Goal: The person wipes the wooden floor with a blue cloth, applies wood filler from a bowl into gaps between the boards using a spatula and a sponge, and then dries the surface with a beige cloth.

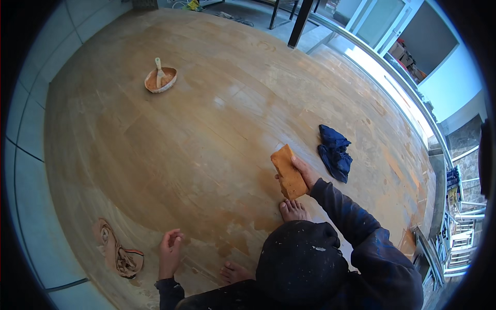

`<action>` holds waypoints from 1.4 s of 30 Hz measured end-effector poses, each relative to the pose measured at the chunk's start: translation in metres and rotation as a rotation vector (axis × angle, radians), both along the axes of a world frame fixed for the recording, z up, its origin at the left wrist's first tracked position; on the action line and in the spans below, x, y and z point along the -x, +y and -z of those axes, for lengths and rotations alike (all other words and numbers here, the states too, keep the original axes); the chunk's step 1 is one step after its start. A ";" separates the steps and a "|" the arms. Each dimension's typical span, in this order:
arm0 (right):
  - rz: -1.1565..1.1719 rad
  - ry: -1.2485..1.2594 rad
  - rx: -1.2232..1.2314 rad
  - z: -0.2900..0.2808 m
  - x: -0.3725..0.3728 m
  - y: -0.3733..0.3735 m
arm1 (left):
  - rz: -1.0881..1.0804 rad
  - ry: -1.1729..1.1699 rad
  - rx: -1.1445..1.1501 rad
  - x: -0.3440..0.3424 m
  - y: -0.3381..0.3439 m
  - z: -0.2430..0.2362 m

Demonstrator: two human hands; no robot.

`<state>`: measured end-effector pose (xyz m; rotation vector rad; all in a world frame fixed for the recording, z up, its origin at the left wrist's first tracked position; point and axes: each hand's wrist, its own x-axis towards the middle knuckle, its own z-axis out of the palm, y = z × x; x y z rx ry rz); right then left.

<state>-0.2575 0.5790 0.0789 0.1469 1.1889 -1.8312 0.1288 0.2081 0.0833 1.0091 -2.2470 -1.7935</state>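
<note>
your two hands are apart. your right hand (305, 172) is clamped around an orange sponge (287, 173), thumb on the near-right edge and fingertips just showing at the opposite side. the sponge sits just beyond the toes of your right foot (293, 211), over the wood-patterned floor (206, 139); you can't tell from this angle whether it touches the floor. your left hand (172, 245) is held low with its fingers loosely curled, and no object shows in it. to its left lies a crumpled tan cloth (114, 253), near but not touching.

right of the sponge, a bunched dark blue cloth (336, 152) lies on the floor. well ahead of you, toward the upper left, stands a shallow bowl (164, 90) with a light-handled tool (158, 66) leaning in it (scraper or brush, it's too small to say). tan smears streak the floor, and your dark-clad knee (302, 258) carries pale specks.
</note>
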 end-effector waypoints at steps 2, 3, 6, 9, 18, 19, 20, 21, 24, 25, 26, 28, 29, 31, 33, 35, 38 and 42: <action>-0.053 0.190 -0.110 0.003 0.003 -0.030 | -0.150 -0.056 -0.043 -0.027 0.010 0.001; -0.101 0.299 -0.195 0.008 0.006 -0.041 | -0.162 -0.058 -0.039 -0.040 0.014 0.004; -0.190 0.488 -0.357 0.033 0.028 -0.056 | -0.310 -0.067 -0.014 -0.074 0.038 0.019; -0.334 0.556 -0.412 0.060 0.056 -0.052 | -0.441 -0.113 0.016 -0.106 0.067 0.043; 0.044 1.026 -0.764 0.075 0.194 -0.043 | -0.341 -0.334 0.239 -0.137 0.112 0.071; 0.061 0.997 -0.775 0.073 0.224 -0.055 | -0.343 -0.348 0.248 -0.136 0.113 0.061; 0.080 0.973 -0.790 0.068 0.260 -0.069 | -0.350 -0.431 0.237 -0.134 0.115 0.051; 0.190 1.071 -0.762 0.073 0.299 -0.086 | -0.354 -0.510 0.221 -0.131 0.118 0.043; 0.393 1.240 -0.713 0.089 0.418 -0.143 | -0.458 -0.620 0.061 -0.094 0.146 0.008; 0.381 1.222 -0.699 0.083 0.444 -0.174 | -0.487 -0.678 0.064 -0.092 0.153 0.000; 0.320 1.204 -0.707 0.077 0.468 -0.204 | -0.493 -0.713 0.076 -0.093 0.159 -0.003; 0.201 1.275 -0.975 0.075 0.503 -0.253 | -0.499 -0.758 0.085 -0.096 0.165 -0.002; 0.132 1.357 -1.234 0.080 0.511 -0.269 | -0.495 -0.776 0.090 -0.098 0.168 -0.002; -0.020 1.490 -1.224 0.088 0.495 -0.297 | -0.506 -0.845 0.102 -0.110 0.176 -0.013; -0.225 1.670 -1.265 0.110 0.484 -0.305 | -0.504 -0.882 0.107 -0.116 0.180 -0.018; -0.169 1.821 -1.192 0.129 0.536 -0.279 | -0.460 -0.866 0.094 -0.107 0.171 -0.001; -0.241 1.957 -1.055 0.143 0.534 -0.270 | -0.436 -0.884 0.116 -0.109 0.162 -0.001; -0.435 2.015 -0.976 0.135 0.489 -0.207 | -0.378 -0.863 0.171 -0.101 0.139 0.010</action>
